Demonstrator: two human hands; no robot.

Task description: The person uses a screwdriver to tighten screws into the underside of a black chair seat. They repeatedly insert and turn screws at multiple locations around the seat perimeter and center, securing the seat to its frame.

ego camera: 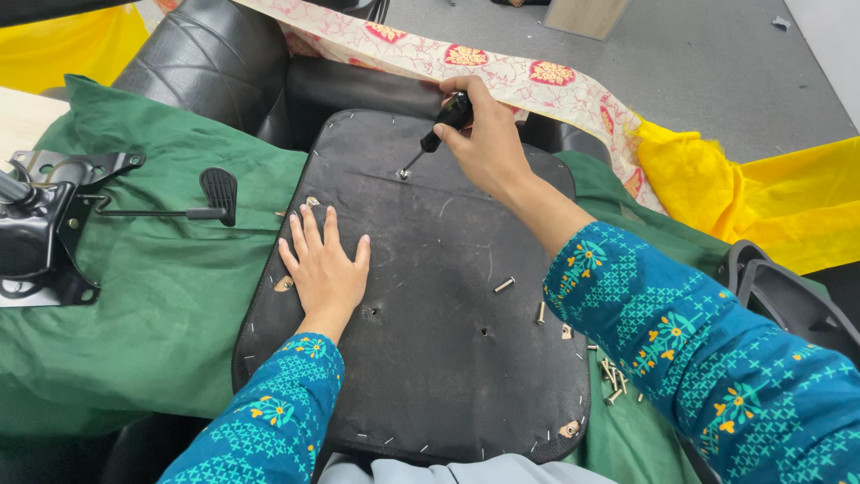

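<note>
A black chair seat base (430, 296) lies upside down on green cloth, its underside facing up. My left hand (324, 267) rests flat on its left part, fingers spread, holding nothing. My right hand (484, 134) grips a black-handled screwdriver (437, 136) whose tip sits on a screw (403, 174) near the seat's far edge. Two loose screws, one (504, 285) and another (541, 313), lie on the seat's right part. Empty screw holes show near the middle (484, 332).
A black metal chair mechanism (45, 224) with a paddle lever (219, 195) lies left on the green cloth (152, 305). Several loose screws (614, 376) sit by the seat's right edge. Black chair cushions, patterned cloth (502, 67) and yellow cloth (770, 197) lie beyond.
</note>
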